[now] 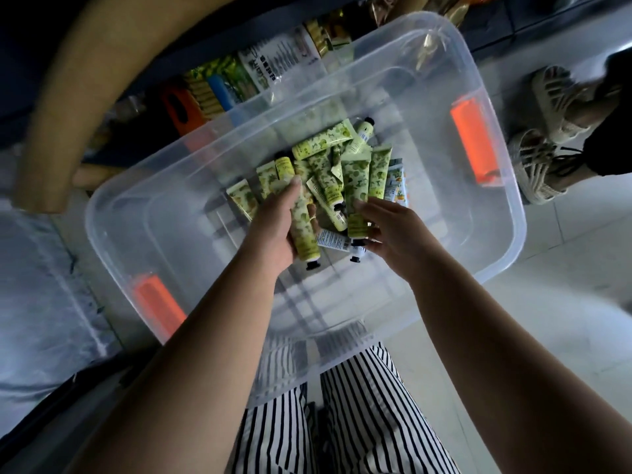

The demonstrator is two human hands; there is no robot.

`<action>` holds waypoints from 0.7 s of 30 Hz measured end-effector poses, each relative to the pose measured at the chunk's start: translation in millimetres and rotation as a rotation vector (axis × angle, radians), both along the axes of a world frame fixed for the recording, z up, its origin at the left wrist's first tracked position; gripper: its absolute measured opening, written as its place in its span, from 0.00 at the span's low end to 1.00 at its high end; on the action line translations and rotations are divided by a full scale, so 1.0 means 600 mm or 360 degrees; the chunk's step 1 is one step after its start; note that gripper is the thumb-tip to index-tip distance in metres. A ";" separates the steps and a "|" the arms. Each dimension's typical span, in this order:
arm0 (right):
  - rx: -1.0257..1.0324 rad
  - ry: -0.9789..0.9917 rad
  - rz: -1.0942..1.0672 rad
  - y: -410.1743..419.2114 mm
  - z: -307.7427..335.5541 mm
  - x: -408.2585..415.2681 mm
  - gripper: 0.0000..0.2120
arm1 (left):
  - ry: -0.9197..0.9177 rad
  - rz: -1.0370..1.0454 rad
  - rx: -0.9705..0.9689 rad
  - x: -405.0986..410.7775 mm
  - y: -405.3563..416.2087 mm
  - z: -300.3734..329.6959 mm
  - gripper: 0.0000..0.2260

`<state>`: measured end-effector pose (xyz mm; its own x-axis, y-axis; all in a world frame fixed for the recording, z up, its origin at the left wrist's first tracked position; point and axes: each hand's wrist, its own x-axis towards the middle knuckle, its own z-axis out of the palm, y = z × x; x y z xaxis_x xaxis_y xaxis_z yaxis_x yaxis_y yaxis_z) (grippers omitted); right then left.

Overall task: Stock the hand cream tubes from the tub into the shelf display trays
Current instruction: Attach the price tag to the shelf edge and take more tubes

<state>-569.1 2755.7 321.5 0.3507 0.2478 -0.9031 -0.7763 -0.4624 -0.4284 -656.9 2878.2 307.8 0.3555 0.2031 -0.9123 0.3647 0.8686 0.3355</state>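
- Hand cream tubes point(328, 165) lay heaped in a loose pile in the middle of a clear plastic tub point(478, 261) with orange latches, which stood on the floor beside shelving.
- The person's left hand point(277, 227) was curled round a green-patterned tube point(302, 230), cap end pointing back toward the body.
- The right hand point(390, 227) pinched a second green tube point(355, 200) at the near edge of the pile, fingers bent onto it.
- Judged from this, the gathering step was under way; no display tray was in view.
- The next move would call for lifting both tubes clear of the tub wall and turning toward the packed shelf point(239, 80) behind it.
- Another person's sandalled feet point(547, 131) stood just beyond the tub.
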 end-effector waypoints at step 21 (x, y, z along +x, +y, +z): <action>0.0762 -0.0361 0.0331 0.121 0.405 -0.028 0.10 | -0.0778 0.0263 0.0782 -0.117 0.092 0.425 0.10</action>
